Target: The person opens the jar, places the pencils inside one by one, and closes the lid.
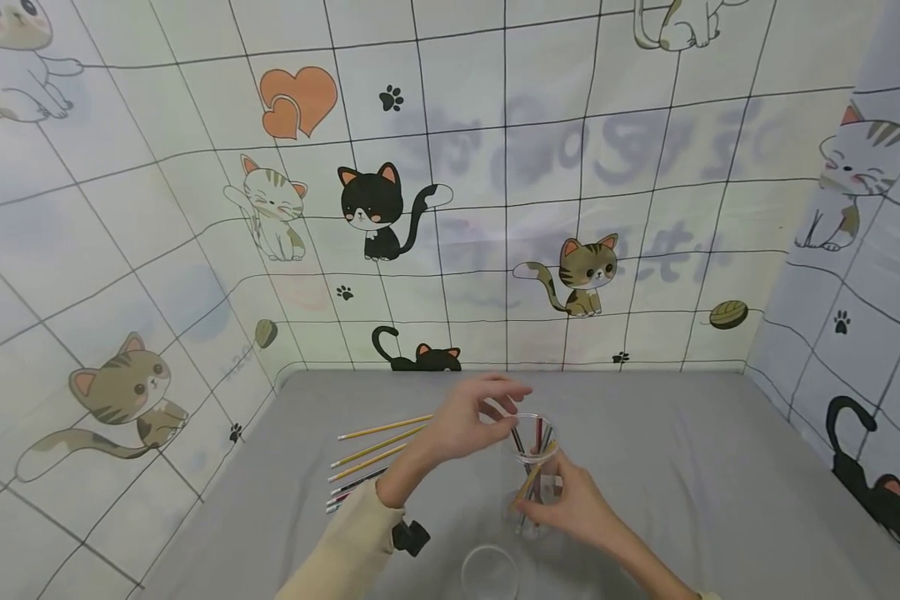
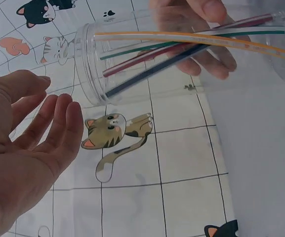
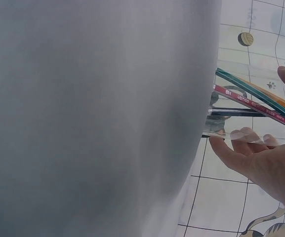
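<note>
A clear plastic jar (image 1: pixel 534 457) stands upright on the grey cloth with its mouth uncovered. Inside it several pencils lean at different angles: an orange one (image 2: pixel 182 36), red ones, a green one and a dark blue one (image 2: pixel 157 71). My right hand (image 1: pixel 576 503) grips the jar low on its right side, thumb and fingers around the clear wall. Beside the rim is my left hand (image 1: pixel 467 422), its fingers loosely bent and holding nothing. In the left wrist view a small gap shows between those fingertips and the jar's mouth.
Several yellow pencils (image 1: pixel 378 454) lie spread on the grey cloth (image 1: pixel 690 467) left of the jar, partly behind my left forearm. Black and red pencils (image 1: pixel 356 485) lie nearer. A clear round lid-like piece (image 1: pixel 490 573) rests at the front. Cat-patterned cloth walls surround the table.
</note>
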Available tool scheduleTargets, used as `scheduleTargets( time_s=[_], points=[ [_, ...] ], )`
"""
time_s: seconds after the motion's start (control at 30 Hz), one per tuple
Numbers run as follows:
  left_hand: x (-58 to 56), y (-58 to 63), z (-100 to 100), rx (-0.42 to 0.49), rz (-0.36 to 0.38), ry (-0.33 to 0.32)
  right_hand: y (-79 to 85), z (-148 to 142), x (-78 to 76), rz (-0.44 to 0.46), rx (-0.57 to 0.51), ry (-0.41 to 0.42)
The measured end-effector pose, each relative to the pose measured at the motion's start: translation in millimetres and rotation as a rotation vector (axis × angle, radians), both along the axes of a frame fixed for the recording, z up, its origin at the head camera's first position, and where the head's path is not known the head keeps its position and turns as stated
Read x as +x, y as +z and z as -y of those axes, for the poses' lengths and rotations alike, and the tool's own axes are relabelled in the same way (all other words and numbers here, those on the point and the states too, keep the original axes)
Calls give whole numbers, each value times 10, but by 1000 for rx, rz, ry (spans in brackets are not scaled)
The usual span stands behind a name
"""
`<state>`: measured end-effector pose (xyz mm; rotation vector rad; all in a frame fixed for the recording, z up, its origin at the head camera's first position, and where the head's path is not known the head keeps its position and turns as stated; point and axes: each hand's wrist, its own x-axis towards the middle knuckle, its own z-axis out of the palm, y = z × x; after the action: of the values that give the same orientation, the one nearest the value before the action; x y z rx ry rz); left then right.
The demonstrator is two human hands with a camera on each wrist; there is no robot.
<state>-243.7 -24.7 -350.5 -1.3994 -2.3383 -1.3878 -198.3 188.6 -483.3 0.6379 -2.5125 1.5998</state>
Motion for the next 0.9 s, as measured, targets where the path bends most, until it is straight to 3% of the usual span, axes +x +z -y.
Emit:
scheduleTargets(
  time_s=[0.47,0.77,0.9],
  points=[
    [62,-251,474,17,39,120,32,14,10,11,17,-29],
    [82,-492,785,54,135,202,44,18,18,17,10,-22],
    [88,-593,909,62,134,247,53,14,21,29,11,-20]
  ],
)
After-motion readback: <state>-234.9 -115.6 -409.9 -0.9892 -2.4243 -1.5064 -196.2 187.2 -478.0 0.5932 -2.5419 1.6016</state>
